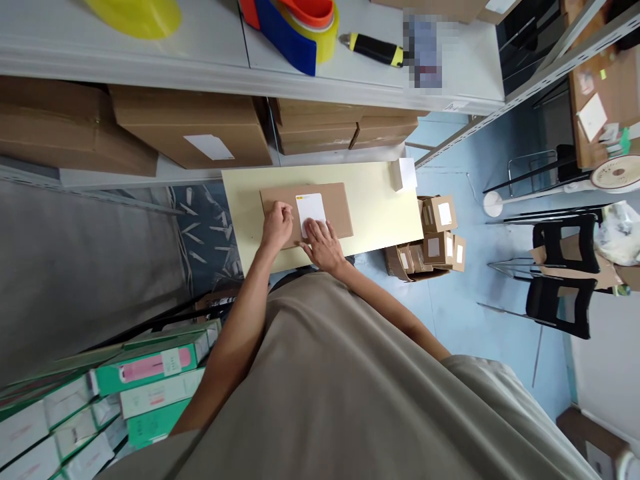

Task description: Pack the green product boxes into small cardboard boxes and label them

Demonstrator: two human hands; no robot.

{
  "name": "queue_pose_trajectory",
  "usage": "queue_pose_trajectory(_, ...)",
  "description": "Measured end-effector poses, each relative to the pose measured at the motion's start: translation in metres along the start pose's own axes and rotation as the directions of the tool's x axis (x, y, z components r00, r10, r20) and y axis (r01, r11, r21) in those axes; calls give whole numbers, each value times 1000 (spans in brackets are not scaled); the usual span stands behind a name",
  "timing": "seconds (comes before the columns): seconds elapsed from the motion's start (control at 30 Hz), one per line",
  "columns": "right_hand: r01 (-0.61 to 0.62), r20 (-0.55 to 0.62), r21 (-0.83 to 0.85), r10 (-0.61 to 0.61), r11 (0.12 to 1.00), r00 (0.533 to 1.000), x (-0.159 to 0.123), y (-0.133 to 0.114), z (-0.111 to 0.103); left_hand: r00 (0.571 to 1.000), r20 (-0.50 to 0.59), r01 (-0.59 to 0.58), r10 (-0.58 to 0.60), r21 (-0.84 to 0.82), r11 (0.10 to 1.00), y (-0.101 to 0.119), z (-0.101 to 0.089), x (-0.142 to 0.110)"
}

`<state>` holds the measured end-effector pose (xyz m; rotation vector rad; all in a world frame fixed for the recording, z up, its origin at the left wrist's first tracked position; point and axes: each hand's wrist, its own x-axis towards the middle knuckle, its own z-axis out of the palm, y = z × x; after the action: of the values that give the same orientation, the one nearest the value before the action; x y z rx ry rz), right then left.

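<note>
A flat brown cardboard box point(343, 210) lies on the pale yellow tabletop point(383, 230) in front of me. On its upper face sits a white label point(311, 205) with a small yellow mark at its top left corner. My right hand point(324, 245) rests flat on the label's lower part, fingers stretched out. My left hand point(278, 228) is closed over the left part of the box, its fingers curled toward the thumb. Whatever may be between those fingertips is too small to make out.
A small white box point(404, 175) stands at the table's far right corner. Right of the table, a large carton point(395, 263) holds several labelled boxes. Shelving ahead carries big cartons point(185, 127), a tape dispenser point(300, 33) and a utility knife point(375, 49). Green-and-white boxes point(150, 367) are stacked at lower left.
</note>
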<state>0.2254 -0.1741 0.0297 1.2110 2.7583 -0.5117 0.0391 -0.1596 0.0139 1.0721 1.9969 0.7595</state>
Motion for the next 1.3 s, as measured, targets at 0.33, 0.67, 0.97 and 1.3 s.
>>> queue_pose_trajectory(0.33, -102, -19, -27, 101, 994, 995, 50, -6, -21, 999, -36, 7, -6, 31, 999, 0, 2, -2)
queue_pose_trajectory(0.67, -40, -14, 77, 41, 996, 999, -40, 18, -19, 995, -100, 15, -16, -9, 1000, -6, -17, -28)
queue_pose_trajectory(0.97, -434, -21, 622, 568, 652, 823, -57, 92, 6, 923, 30, 382, -384, -198, 903, -68, -36, -103)
queue_pose_trajectory(1.3, -344, 20, 844, 617, 411, 787, -83, 100, -29, 973, -223, 28, -62, -150, 988, -19, -17, -97)
